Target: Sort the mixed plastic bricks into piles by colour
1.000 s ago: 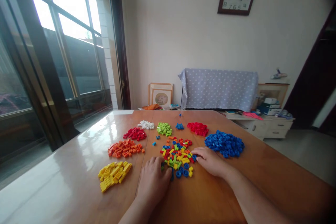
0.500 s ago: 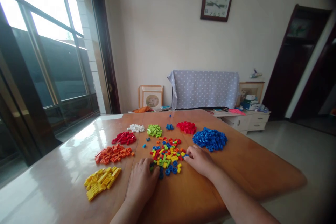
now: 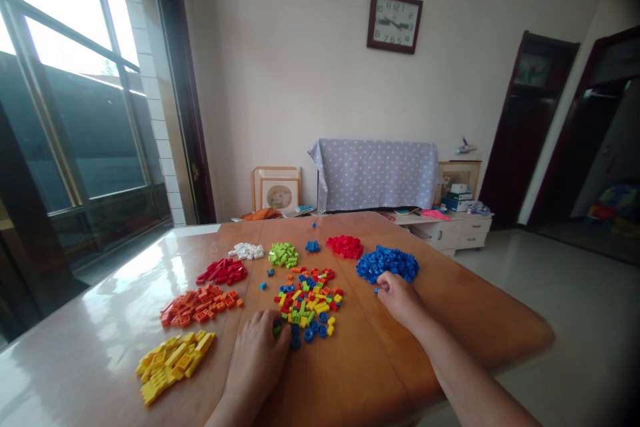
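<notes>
A mixed pile of small toy building bricks in red, yellow, green, orange and blue lies on the wooden table in front of me. My left hand rests at the pile's near left edge, fingers curled; a green brick shows between its thumb and forefinger. My right hand is just in front of the heap of blue bricks, its fingertips pinched together. At those fingertips a small blue brick peeks out, mostly covered by the hand.
Sorted heaps surround the mixed pile: yellow bricks, orange bricks, dark red bricks, white bricks, lime bricks and red bricks. A few blue pieces stand at the back. The table edge curves on the right.
My right hand has moved from the mixed pile's right side over to the blue heap with a blue brick. The left hand stays at the pile. The view has turned slightly right.
</notes>
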Demonstrator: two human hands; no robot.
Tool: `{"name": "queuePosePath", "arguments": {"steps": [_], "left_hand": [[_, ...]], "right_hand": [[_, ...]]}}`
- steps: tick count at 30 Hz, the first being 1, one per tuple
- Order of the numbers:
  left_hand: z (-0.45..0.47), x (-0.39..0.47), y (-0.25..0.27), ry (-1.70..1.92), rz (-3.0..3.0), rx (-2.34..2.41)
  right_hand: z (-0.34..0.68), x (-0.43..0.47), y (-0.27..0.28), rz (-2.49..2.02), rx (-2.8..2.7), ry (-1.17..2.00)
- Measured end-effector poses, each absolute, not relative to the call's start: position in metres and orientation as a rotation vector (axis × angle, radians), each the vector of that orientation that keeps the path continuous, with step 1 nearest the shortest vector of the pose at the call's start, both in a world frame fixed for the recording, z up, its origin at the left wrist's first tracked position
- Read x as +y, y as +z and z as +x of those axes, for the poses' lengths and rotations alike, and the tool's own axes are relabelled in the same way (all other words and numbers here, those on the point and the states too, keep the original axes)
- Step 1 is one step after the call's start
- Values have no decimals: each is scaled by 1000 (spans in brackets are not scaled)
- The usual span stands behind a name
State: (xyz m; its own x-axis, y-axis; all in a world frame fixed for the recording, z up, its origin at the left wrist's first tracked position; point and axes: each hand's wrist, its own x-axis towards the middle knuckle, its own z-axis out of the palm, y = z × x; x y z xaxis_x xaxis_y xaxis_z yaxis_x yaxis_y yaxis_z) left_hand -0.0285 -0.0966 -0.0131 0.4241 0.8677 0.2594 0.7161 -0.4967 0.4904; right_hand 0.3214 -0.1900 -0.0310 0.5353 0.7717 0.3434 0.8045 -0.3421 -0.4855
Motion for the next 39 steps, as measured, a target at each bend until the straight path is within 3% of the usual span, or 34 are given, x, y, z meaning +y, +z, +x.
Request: {"name": "queuePosePath", "arguments": {"steps": [8, 16, 24, 39], "left_hand": [[-28, -96, -16, 715, 2346, 1383], [-28, -92, -22, 742, 2371, 1346], [-29, -93, -22, 781, 2361, 1342], [-27, -94, -21, 774, 2369, 1367]], "right_hand": [[325, -191, -43, -2086, -1083, 71], [355, -208, -45, -2039, -759, -88], [333, -184, -59, -1908, -1028, 195], [293, -179, -51, -1854, -1297, 160]]}}
